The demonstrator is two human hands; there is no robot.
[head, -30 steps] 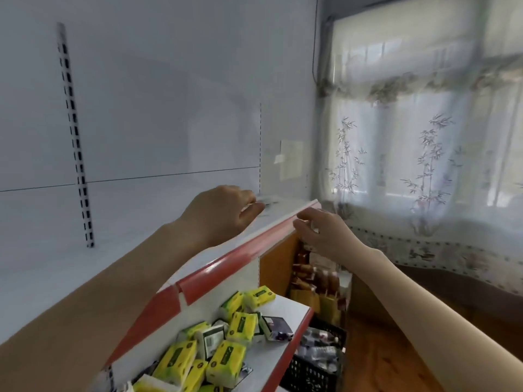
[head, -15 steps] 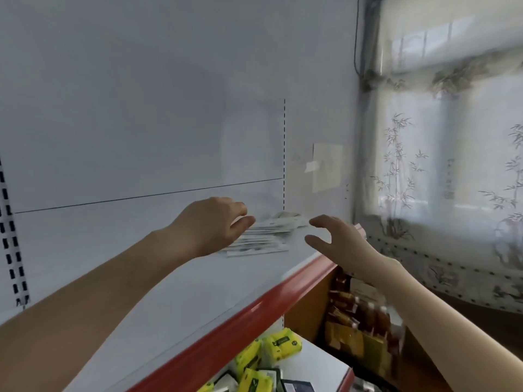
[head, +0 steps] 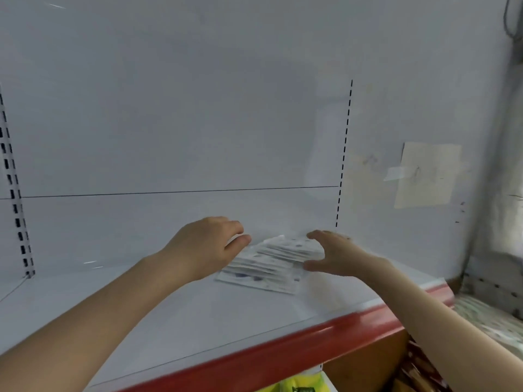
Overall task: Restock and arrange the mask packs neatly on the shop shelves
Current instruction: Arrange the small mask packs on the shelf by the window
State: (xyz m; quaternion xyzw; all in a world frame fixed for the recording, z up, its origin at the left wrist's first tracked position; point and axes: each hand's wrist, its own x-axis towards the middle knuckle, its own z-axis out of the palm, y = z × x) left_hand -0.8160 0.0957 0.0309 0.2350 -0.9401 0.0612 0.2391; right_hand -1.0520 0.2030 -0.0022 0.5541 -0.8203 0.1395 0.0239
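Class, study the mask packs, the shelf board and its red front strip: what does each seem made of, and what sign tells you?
Mask packs: thin glossy plastic film, probably; flat, white, printed, slightly shiny.
Shelf board: likely painted sheet metal; smooth white surface with faint reflections.
Red front strip: glossy plastic or painted metal; blur leaves it open.

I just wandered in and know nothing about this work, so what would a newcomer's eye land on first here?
First, two bare hands meet at a fanned, untidy stack of mask packs on the white shelf. The left hand is at its left side and the right hand is cupped open at its right. Next come the shelf's bright red front edge below, and a pale paper taped to the wall at right.
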